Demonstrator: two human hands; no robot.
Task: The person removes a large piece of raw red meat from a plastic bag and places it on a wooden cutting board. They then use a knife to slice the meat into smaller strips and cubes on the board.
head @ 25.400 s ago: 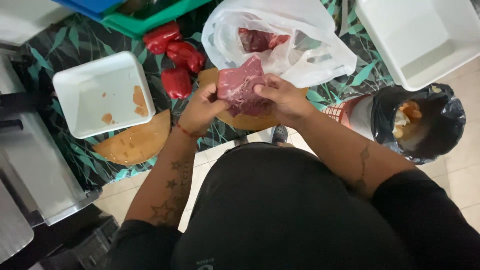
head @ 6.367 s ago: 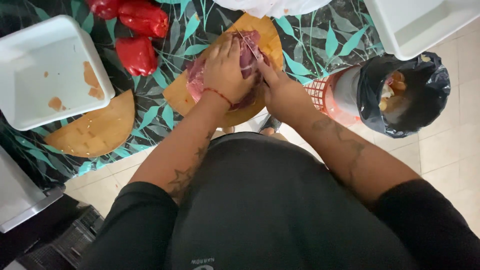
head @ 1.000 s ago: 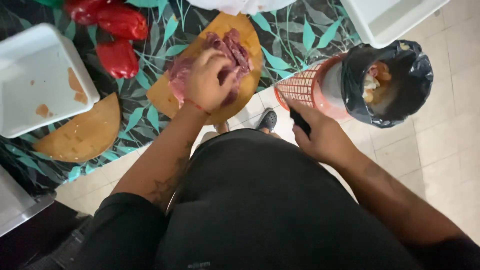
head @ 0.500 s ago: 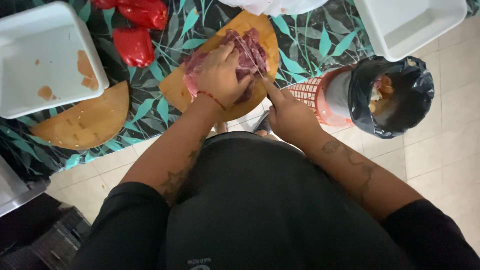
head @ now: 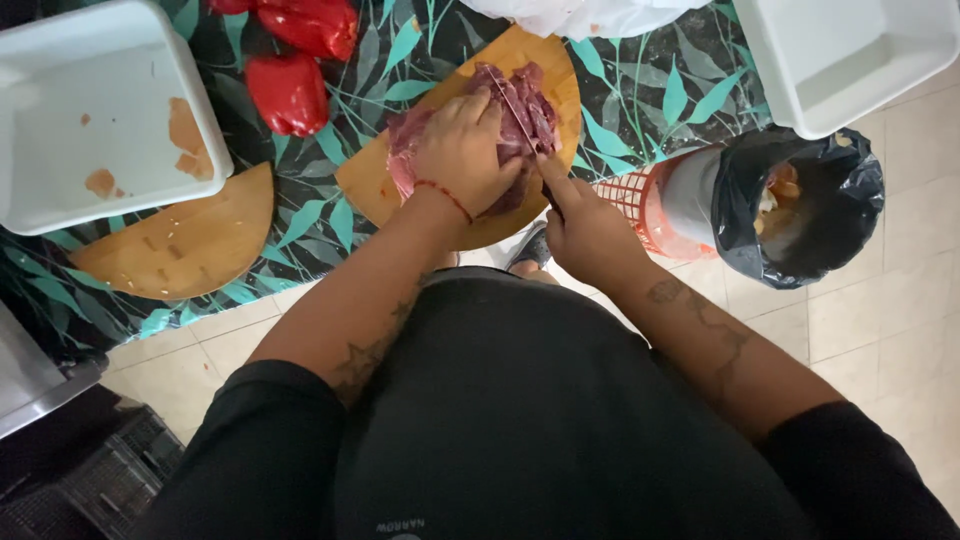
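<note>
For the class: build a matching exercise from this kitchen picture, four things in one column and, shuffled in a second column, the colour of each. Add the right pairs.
Things:
1. peppers
2. tray
3. bin liner
4. chopping board

Colours:
A. black
B. tan wood
C. red
D. white

Pairs: 1-C, 2-D, 3-A, 4-B

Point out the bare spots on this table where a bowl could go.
Free: the leaf-print cloth between the cutting board and the right white tray, and inside the left white tray. Crowded: the board, under meat, both hands and knife; peppers fill the gap beside it.
</note>
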